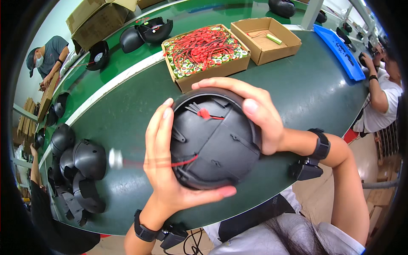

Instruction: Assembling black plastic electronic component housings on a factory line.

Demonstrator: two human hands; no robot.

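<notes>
Both my hands hold a round black plastic shell (214,142) above the green table, its hollow inside facing up. My left hand (163,159) wraps the left side, with the thumb along the near rim. From the far right, my right hand (259,110) grips the rim, fingers curled over the far edge. Inside the shell are a small red connector (204,113), dark wire ends and screw posts. A red wire (185,162) leaves the shell and passes by my left fingers. Beyond them is a whitish, motion-blurred end piece (115,158).
Ahead stand a carton (204,76) packed with green-wrapped battery packs and red leads, and a carton (276,53) holding one pack. A blue tray (340,53) lies far right. Black shells (89,159) pile up at left. More shells (146,34) rest on the green belt (195,12). Co-workers sit on both sides.
</notes>
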